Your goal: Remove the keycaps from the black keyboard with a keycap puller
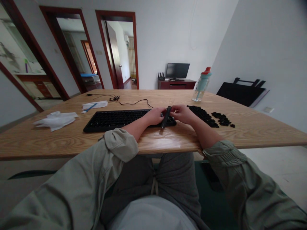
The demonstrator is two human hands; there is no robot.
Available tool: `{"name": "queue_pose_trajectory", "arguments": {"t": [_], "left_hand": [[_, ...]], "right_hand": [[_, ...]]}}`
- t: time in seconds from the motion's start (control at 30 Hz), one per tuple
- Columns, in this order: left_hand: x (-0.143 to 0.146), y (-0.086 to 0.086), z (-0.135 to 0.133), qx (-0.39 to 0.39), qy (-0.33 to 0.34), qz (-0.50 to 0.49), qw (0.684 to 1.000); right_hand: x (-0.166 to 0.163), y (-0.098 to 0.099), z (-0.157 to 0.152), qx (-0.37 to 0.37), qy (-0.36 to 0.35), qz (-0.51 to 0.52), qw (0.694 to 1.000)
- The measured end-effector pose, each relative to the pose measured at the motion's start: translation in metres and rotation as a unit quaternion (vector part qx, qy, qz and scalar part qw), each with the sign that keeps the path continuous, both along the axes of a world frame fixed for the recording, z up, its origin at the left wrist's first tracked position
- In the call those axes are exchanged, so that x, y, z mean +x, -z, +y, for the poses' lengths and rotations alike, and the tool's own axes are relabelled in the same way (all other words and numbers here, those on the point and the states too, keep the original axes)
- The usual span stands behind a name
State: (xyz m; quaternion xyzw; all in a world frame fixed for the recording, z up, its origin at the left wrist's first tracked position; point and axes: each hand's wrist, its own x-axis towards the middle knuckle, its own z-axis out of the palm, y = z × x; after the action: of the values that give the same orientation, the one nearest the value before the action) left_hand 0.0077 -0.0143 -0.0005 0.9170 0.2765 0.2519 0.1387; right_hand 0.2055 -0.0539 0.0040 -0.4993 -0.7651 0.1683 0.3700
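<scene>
A black keyboard (115, 119) lies on the wooden table (153, 140), its cable trailing to the back. My left hand (155, 115) rests curled at the keyboard's right end. My right hand (182, 113) is curled just right of it. Between them stands a long black bar (166, 117), tilted upright, with the fingers of both hands closed on it. To the right of my right hand lie rows of removed black keycaps (203, 115) and a smaller loose pile of keycaps (223, 119).
Crumpled white tissues (56, 119) and a white cloth with a blue tool (93, 106) lie at the table's left. A teal water bottle (201, 84) stands at the back right. A folded black table (241, 92) leans by the right wall.
</scene>
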Motion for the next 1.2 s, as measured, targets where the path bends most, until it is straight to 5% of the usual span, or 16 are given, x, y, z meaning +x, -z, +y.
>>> {"name": "queue_pose_trajectory", "arguments": {"t": [0.27,0.73,1.2], "left_hand": [[-0.001,-0.001,0.000,0.005,0.002,-0.008,1.000],[-0.002,-0.003,-0.004,0.021,0.004,0.010,1.000],[0.012,-0.004,-0.006,-0.002,-0.032,-0.042,0.999]], "right_hand": [[-0.002,0.001,0.001,-0.005,0.000,0.014,1.000],[0.000,-0.013,-0.011,-0.146,-0.047,0.037,0.987],[0.017,-0.005,0.002,-0.127,-0.050,0.047,0.990]]}}
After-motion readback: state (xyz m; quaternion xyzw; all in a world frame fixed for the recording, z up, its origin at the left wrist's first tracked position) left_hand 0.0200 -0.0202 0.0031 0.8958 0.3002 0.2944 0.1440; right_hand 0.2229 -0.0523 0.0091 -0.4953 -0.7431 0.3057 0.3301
